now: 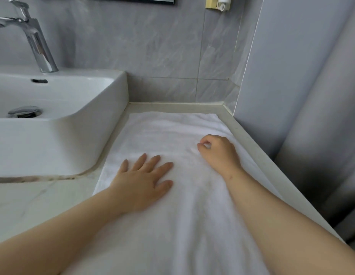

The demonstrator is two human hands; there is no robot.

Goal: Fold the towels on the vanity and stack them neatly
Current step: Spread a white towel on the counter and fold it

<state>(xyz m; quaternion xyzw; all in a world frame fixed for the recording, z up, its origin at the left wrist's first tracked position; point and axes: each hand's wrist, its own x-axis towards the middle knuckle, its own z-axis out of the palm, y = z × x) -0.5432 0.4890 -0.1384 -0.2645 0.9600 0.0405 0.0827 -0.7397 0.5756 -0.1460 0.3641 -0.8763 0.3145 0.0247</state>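
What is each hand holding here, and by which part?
The right hand pinches the towel on its top surface, right of the middle. The left hand only lies flat on it, holding nothing.

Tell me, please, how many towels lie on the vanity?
1: a white towel spread on the counter right of the sink, under the left hand and right hand; others may lie off-frame.

Towel on vanity, right of sink; both hands on towel.

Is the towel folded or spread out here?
Spread: the towel lies flat along the vanity, left hand pressing it, right hand pinching it. Layers underneath: cannot tell.
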